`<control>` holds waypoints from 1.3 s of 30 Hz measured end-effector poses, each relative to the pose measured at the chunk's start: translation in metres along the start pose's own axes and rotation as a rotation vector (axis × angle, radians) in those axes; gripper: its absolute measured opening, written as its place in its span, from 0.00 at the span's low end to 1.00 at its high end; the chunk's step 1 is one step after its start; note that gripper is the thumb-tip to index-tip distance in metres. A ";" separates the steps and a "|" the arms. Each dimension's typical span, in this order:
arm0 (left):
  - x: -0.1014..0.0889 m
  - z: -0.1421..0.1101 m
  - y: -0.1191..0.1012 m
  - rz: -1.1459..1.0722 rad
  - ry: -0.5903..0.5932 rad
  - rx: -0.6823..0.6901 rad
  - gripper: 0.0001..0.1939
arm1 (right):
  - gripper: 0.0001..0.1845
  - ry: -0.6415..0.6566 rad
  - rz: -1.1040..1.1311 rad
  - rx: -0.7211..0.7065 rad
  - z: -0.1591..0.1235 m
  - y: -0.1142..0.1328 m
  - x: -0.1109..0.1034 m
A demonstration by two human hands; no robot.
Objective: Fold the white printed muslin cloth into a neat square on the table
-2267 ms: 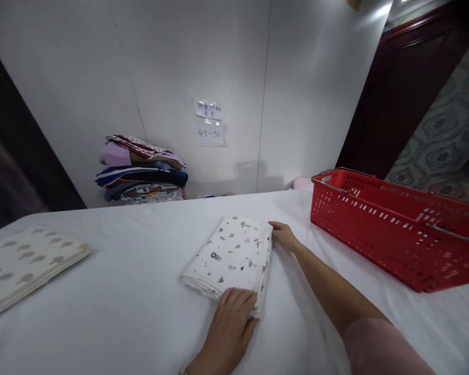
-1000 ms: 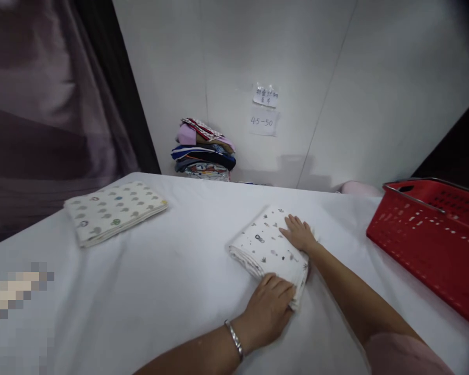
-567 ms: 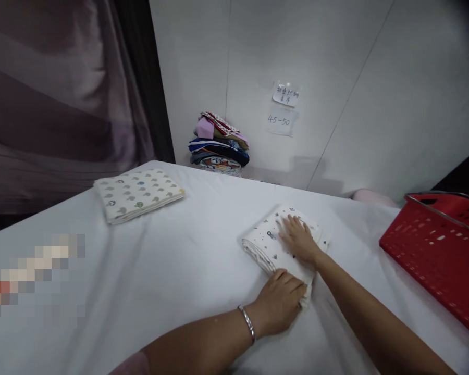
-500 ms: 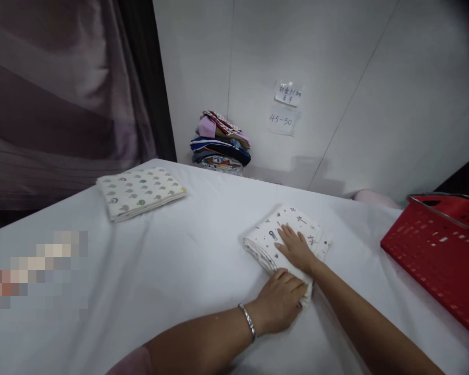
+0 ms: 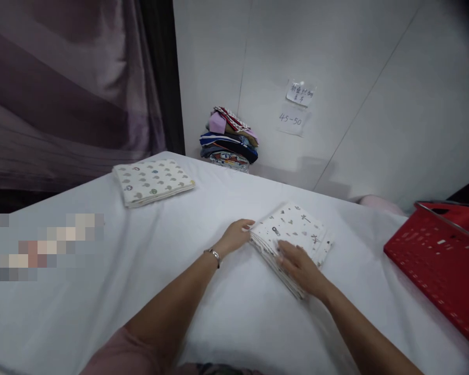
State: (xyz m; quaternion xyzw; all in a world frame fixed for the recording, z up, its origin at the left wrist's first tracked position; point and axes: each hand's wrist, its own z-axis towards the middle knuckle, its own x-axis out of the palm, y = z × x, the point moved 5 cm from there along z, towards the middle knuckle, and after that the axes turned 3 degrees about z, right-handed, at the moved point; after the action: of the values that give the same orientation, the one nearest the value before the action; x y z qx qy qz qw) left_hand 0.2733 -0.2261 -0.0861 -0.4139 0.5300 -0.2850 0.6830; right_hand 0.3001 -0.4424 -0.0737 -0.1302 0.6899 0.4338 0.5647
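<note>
We see the cloth (image 5: pixel 297 221), white with small palms and animal shapes, lying folded in several layers on the white-covered table (image 5: pixel 203 208), right of the middle of our view. Both of our hands are at it. The left hand (image 5: pixel 235 235) reaches in from the side, its fingertips at the left corner of the cloth – we cannot tell whether they pinch the layers or only touch them. The right hand (image 5: pixel 300 268) lies over the near edge, back upward, fingers a little apart and resting on the print; its thumb side is blurred, so we cannot tell whether it grips the fold. We have a silver bracelet (image 5: pixel 213 255) on the left wrist and a pink sleeve (image 5: pixel 121 354) higher up that arm.

Farther left, well apart from our hands, a second cloth (image 5: pixel 152 179) lies folded flat near the table's far corner, printed with grey shapes and a few coloured ones. To our right stands the red basket (image 5: pixel 433 276), its sides pierced with holes, cut off by the edge of our view. Beyond the table we see a pile (image 5: pixel 230 140) of folded fabrics against the pale wall (image 5: pixel 336 52) – and, higher up, a sign (image 5: pixel 291 120) reading 45-50.
</note>
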 end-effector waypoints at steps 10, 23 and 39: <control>0.011 -0.008 0.003 -0.006 0.087 0.091 0.18 | 0.27 -0.220 -0.384 -0.129 -0.040 0.002 0.031; 0.002 -0.009 -0.002 0.325 -0.019 0.200 0.17 | 0.29 -0.148 -0.387 -0.148 -0.042 -0.003 0.036; 0.004 -0.011 0.006 0.277 -0.008 0.169 0.17 | 0.28 -0.114 -0.368 -0.123 -0.040 0.004 0.034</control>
State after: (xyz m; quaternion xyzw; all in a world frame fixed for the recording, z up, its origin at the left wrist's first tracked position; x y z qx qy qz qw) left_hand 0.2637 -0.2291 -0.0940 -0.2788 0.5535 -0.2299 0.7504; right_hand 0.2594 -0.4595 -0.1031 -0.2633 0.5935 0.3711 0.6638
